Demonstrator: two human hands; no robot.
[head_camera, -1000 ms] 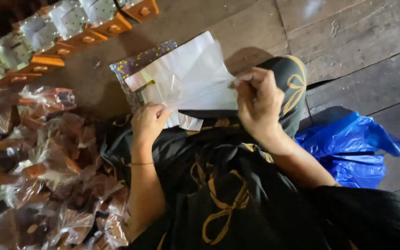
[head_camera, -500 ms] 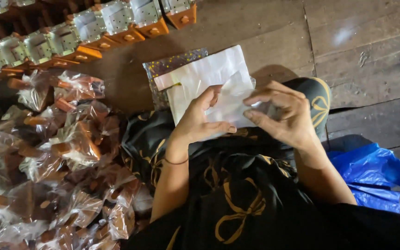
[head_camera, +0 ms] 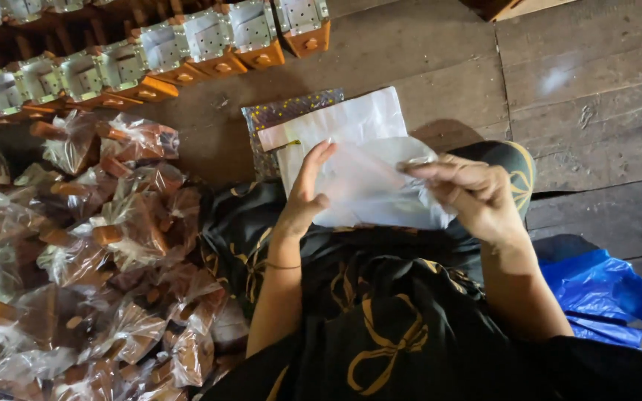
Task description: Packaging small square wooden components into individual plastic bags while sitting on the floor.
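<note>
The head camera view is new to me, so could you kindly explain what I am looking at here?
The camera sits on a person's head and looks down at their own lap and two bare hands. The left hand and right hand together hold a thin clear plastic bag above a stack of white bags, which lies on a patterned sheet. The person sits on a wooden plank floor in a dark cloth with gold bows. Beside the left arm is a heap of wrapped brown items. A row of small orange-based boxes runs behind; a blue bag lies by the right arm.
</note>
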